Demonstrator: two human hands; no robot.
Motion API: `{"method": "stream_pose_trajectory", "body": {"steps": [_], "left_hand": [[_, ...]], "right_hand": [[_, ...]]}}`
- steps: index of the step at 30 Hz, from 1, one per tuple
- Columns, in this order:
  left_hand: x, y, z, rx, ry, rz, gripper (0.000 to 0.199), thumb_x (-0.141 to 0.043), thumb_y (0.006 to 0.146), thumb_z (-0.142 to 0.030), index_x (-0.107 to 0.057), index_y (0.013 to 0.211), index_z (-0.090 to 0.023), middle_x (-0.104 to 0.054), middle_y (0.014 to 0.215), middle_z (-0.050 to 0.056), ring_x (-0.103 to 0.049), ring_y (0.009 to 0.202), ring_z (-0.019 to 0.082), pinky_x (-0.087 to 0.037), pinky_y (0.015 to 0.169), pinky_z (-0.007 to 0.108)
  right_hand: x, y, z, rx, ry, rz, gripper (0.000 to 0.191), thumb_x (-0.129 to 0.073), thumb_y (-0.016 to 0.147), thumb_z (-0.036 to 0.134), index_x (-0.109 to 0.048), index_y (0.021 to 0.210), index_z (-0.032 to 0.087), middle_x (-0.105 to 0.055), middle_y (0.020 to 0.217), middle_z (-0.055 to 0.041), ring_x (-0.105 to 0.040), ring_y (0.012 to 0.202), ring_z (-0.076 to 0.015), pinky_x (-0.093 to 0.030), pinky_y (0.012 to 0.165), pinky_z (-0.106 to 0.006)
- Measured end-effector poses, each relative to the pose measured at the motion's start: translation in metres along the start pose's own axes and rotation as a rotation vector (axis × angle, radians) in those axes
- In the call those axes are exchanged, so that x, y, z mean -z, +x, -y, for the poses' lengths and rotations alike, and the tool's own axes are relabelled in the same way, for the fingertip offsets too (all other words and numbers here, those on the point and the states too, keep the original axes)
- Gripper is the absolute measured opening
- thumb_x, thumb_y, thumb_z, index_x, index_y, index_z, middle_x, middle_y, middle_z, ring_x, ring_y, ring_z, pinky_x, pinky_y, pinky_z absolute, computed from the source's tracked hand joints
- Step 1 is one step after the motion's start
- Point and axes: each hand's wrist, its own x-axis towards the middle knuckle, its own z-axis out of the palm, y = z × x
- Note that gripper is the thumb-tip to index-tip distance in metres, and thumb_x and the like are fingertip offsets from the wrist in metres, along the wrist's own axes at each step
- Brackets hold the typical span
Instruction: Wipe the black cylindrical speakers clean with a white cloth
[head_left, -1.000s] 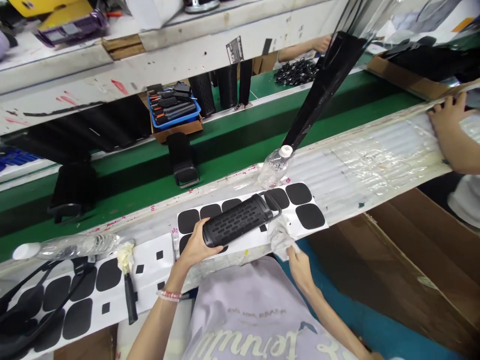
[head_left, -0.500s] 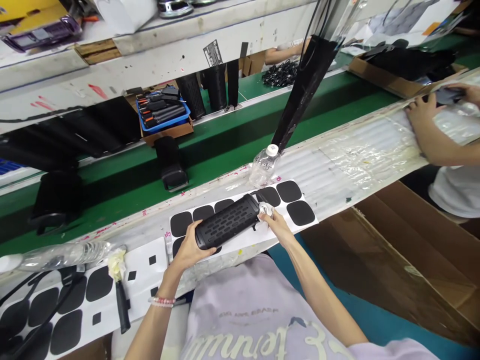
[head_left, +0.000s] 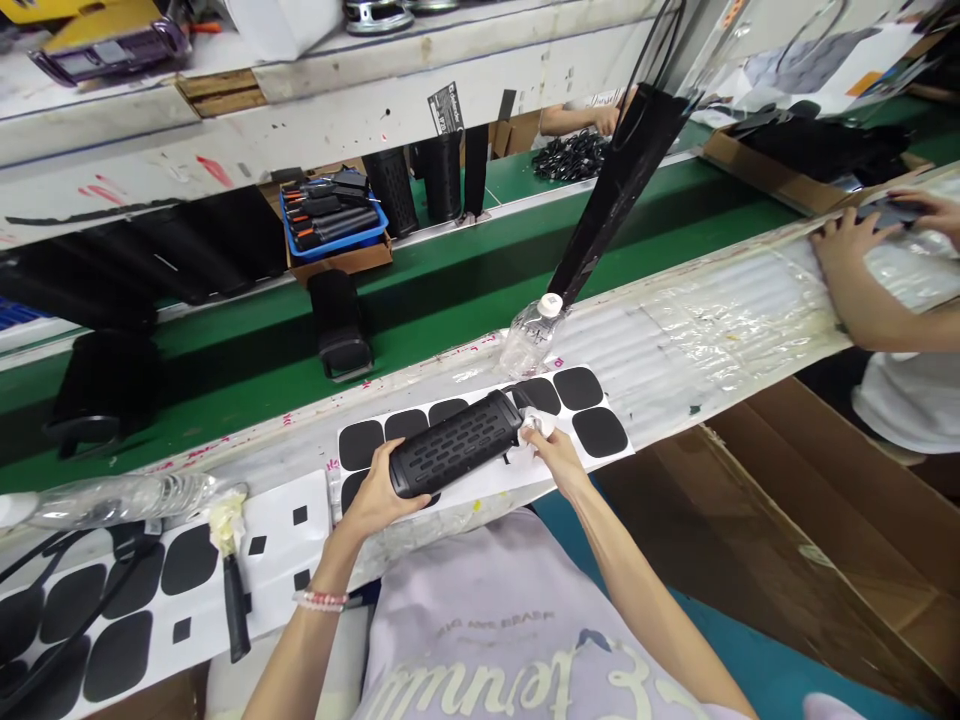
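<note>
A black cylindrical speaker (head_left: 456,446) with a slotted grille lies slanted above a white sheet of black stickers (head_left: 600,432). My left hand (head_left: 386,495) is wrapped round its left end. At the other end, my right hand (head_left: 553,452) pinches a crumpled white cloth (head_left: 537,422) against the speaker. The cloth hides part of that end. Just behind the sheet stands a clear plastic bottle (head_left: 531,335) with a white cap.
A green conveyor (head_left: 450,290) runs behind the bench, carrying black speakers (head_left: 339,325). Left are a lying bottle (head_left: 127,500), a black-handled tool (head_left: 235,605) and another sticker sheet (head_left: 289,550). A slanted black post (head_left: 619,195) rises behind. Another person's hands (head_left: 855,245) work at right.
The view has shifted slightly. Both hands keep their hold on the speaker and cloth. The speakers on the conveyor have moved slightly left.
</note>
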Motion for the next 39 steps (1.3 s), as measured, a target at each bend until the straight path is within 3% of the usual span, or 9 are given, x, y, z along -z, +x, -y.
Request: {"method": "stream_pose_trajectory", "body": {"steps": [6,10,13,20,35,39], "left_hand": [[-0.002,-0.001,0.002,-0.002,0.006,-0.009,0.090,-0.077,0.065,-0.042,-0.027,0.137,-0.023,-0.037,0.140,0.012,-0.044,0.129,0.029,-0.036,0.109,0.046],[-0.002,-0.001,0.000,0.002,0.008,-0.006,0.089,-0.077,0.064,-0.041,-0.027,0.136,-0.022,-0.039,0.138,0.012,-0.046,0.127,0.028,-0.038,0.108,0.045],[-0.001,-0.001,-0.001,0.003,0.011,-0.007,0.090,-0.077,0.064,-0.040,-0.027,0.136,-0.021,-0.040,0.137,0.013,-0.047,0.126,0.028,-0.038,0.107,0.045],[-0.001,-0.002,-0.003,0.009,0.017,-0.003,0.090,-0.077,0.064,-0.041,-0.027,0.136,-0.020,-0.038,0.140,0.013,-0.044,0.129,0.028,-0.036,0.109,0.045],[-0.002,-0.001,-0.002,-0.005,0.042,-0.014,0.089,-0.076,0.065,-0.042,-0.028,0.136,-0.020,-0.038,0.140,0.014,-0.045,0.130,0.030,-0.038,0.109,0.048],[-0.005,-0.004,0.002,-0.054,0.063,-0.044,0.088,-0.077,0.065,-0.041,-0.028,0.136,-0.021,-0.038,0.139,0.014,-0.046,0.129,0.031,-0.040,0.107,0.049]], "right_hand": [[0.003,0.002,-0.007,0.005,0.010,0.012,0.027,-0.065,0.060,0.032,-0.066,0.082,0.016,-0.066,0.076,-0.0025,-0.058,0.074,-0.0199,-0.044,0.067,-0.030],[0.006,-0.002,-0.004,0.000,0.038,0.114,0.043,-0.071,0.059,0.037,-0.067,0.097,0.018,-0.069,0.091,-0.0041,-0.062,0.087,-0.0226,-0.047,0.075,-0.031],[0.005,-0.003,-0.001,-0.018,0.017,0.082,0.050,-0.074,0.061,0.044,-0.066,0.102,0.017,-0.069,0.096,-0.0061,-0.062,0.090,-0.0235,-0.047,0.075,-0.032],[0.001,0.000,-0.002,-0.027,0.012,0.019,0.037,-0.072,0.060,0.042,-0.066,0.085,0.016,-0.068,0.081,-0.0049,-0.061,0.077,-0.0215,-0.047,0.068,-0.031],[-0.002,-0.006,0.004,-0.044,0.042,-0.027,0.038,-0.071,0.057,0.038,-0.067,0.087,0.016,-0.069,0.081,-0.0043,-0.061,0.075,-0.0201,-0.046,0.063,-0.028],[0.000,-0.005,-0.001,-0.043,0.051,-0.074,0.025,-0.067,0.057,0.032,-0.067,0.077,0.017,-0.067,0.073,-0.0031,-0.060,0.072,-0.0206,-0.045,0.061,-0.029]]}}
